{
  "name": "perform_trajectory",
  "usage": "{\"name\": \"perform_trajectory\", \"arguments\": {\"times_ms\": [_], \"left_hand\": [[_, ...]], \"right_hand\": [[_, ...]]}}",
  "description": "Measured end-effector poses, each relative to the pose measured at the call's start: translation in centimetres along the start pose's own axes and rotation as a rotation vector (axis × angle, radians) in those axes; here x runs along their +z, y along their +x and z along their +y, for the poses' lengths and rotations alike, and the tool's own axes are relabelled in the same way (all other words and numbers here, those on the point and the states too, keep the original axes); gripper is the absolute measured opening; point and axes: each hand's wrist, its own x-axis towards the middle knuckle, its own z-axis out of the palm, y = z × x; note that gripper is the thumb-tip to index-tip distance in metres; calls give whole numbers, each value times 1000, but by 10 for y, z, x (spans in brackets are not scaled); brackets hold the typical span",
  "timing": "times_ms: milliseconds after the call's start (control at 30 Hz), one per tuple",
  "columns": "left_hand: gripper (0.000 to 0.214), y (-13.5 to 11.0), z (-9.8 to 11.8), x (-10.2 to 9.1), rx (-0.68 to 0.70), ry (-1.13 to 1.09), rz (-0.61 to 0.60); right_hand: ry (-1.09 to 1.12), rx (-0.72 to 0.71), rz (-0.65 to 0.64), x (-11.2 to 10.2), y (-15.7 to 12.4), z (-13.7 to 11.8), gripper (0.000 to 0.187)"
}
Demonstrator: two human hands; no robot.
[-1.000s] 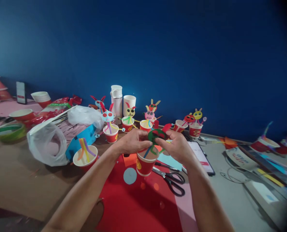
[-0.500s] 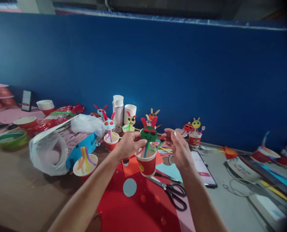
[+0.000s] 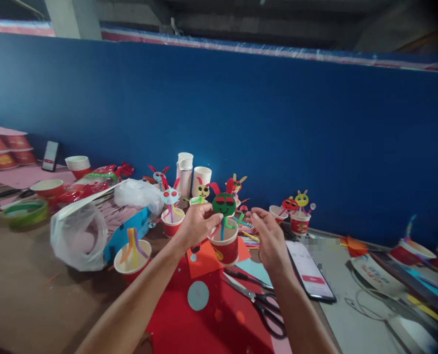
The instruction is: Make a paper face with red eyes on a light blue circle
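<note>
Puppet (image 3: 226,250) sits between the hands, over the orange sheet (image 3: 202,266); whether its cup bears on anything, I cannot tell. The left hand (image 3: 197,225) appears to pinch the edge of its green head (image 3: 224,203); the right hand (image 3: 270,237) curls loosely, fingers a little parted, just beside the puppet's arm. Likely light: head and 2 ears should bend easily, the cup dent if squeezed. The rim is probably the firmest hold.

my little green round-faced paper critter (image 3: 224,209), two red ears (image 3: 229,186) sticking up, red-and-black eyes (image 3: 224,200) over a curvy black smile, blue stem (image 3: 223,229) down into a roughly upright red paper cup (image 3: 230,250) with a white inside, right between my hands (image 3: 198,223)
</note>
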Motion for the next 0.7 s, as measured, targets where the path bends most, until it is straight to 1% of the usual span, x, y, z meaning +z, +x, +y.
{"name": "perform_trajectory", "arguments": {"times_ms": [67,100,133,167,300,367,467,600,700], "left_hand": [[19,1,-1,0,6,2,-6],[18,1,-2,0,10,9,-8],[18,1,-2,1,16,23,-9],[17,1,-2,2,22,43,-7],[16,-1,0,6,53,128,13],[17,-3,1,9,51,131,2],[17,-5,3,13,41,111,-19],[15,-7,5,15,42,85,-44],[15,-7,7,16,35,87,-54]], "right_hand": [[-98,-98,121,-5,-2,-5,31],[-158,-147,154,-6,-4,-8,28],[-228,-185,154,-6,-8,-12,24],[-301,-220,134,-5,-12,-15,21],[-582,-409,-45,2,-23,-21,19],[-681,-477,-85,5,-24,-19,20],[-737,-471,-69,7,-22,-15,22],[-700,-378,-12,7,-20,-13,21],[-682,-315,-30,7,-20,-13,22]]}}
